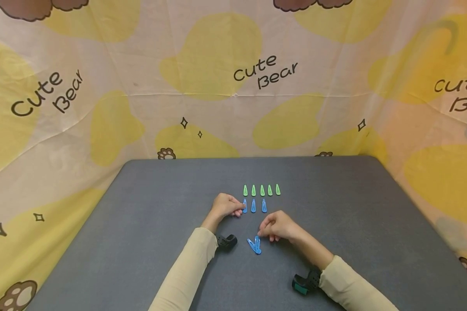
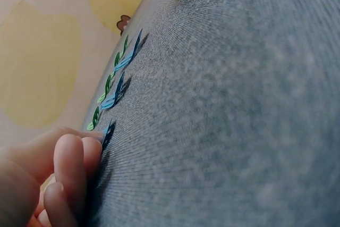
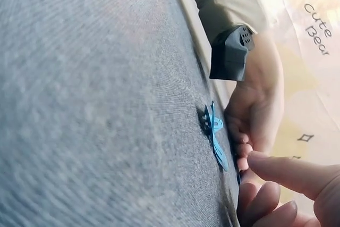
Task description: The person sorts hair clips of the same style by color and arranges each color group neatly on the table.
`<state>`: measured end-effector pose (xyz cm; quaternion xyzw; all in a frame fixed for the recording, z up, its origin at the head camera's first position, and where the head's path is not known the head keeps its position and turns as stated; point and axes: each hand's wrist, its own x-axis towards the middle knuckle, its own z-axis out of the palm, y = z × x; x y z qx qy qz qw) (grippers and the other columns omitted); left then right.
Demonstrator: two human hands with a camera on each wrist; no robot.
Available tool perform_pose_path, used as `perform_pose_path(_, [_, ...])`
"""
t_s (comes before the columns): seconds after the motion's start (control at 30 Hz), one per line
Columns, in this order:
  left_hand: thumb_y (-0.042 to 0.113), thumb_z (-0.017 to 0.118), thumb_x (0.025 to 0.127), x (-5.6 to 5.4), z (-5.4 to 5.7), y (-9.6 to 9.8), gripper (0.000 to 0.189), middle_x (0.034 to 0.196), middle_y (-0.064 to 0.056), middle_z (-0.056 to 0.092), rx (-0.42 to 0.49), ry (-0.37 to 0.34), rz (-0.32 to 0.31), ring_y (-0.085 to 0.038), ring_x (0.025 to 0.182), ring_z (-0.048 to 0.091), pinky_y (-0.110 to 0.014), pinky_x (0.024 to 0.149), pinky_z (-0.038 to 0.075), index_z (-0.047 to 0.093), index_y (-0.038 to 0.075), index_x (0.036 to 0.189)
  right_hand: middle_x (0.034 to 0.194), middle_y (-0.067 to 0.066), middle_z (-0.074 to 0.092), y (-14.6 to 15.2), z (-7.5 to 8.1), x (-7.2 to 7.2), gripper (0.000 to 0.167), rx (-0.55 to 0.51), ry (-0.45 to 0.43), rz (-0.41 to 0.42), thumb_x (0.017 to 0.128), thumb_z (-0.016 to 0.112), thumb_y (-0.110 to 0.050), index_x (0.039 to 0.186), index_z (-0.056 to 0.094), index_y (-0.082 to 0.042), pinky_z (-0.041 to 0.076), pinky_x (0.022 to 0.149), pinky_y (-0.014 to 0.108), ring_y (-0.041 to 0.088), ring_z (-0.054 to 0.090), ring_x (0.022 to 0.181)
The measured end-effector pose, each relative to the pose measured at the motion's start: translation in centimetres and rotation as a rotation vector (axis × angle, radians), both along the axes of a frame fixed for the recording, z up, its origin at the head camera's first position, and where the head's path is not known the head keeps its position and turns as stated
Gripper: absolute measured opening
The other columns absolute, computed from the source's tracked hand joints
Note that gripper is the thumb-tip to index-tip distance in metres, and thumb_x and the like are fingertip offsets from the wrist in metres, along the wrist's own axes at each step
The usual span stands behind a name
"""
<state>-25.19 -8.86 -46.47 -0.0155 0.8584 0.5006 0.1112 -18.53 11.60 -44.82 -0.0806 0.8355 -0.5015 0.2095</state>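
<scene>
My left hand pinches the near end of the leftmost blue snap hair clip, which stands first in a short row. In the left wrist view, that clip pokes out just past the fingertips. Two more blue clips continue the row to the right. Closer to me, a pair of loose blue clips lies crossed in a V on the table. My right hand hovers right beside them, fingers loosely bent. Nothing shows between its thumb and fingers in the right wrist view.
Behind the blue row, several green snap clips form a parallel line on the grey table. A printed cloth hangs around its back and sides. Each wrist wears a black band, including the left wristband.
</scene>
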Motion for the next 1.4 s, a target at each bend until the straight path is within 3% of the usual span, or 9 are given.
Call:
perform_pose_path(0.43, [0.014, 0.077, 0.079, -0.1, 0.0, 0.1, 0.014, 0.047, 0.009, 0.058, 0.011, -0.005, 0.003, 0.001, 0.042, 0.054, -0.014, 0.044, 0.041, 0.074, 0.001, 0.074, 0.054, -0.007, 0.051, -0.5, 0.0, 0.5, 0.021, 0.031, 0.034, 0.046, 0.071, 0.082, -0.007, 0.083, 0.067, 0.002, 0.036, 0.045, 0.021, 0.006, 0.044, 0.046])
perform_pose_path(1.07, [0.015, 0.076, 0.080, 0.1, 0.0, 0.1, 0.014, 0.047, 0.010, 0.058, 0.005, -0.002, -0.001, 0.000, 0.043, 0.055, -0.013, 0.045, 0.041, 0.074, 0.002, 0.074, 0.051, -0.005, 0.047, -1.4, -0.2, 0.9, 0.018, 0.123, 0.066, -0.006, 0.068, 0.083, -0.002, 0.078, 0.068, -0.002, 0.031, 0.046, 0.022, 0.008, 0.042, 0.045])
perform_pose_path(1.4, [0.014, 0.077, 0.079, 0.1, 0.0, 0.0, 0.015, 0.047, 0.010, 0.057, 0.004, 0.006, -0.001, 0.001, 0.042, 0.054, -0.014, 0.044, 0.041, 0.074, 0.001, 0.074, 0.050, -0.005, 0.047, -1.3, -0.2, 0.9, 0.017, 0.121, 0.073, 0.011, 0.068, 0.082, 0.000, 0.076, 0.067, -0.002, 0.031, 0.046, 0.021, 0.007, 0.042, 0.044])
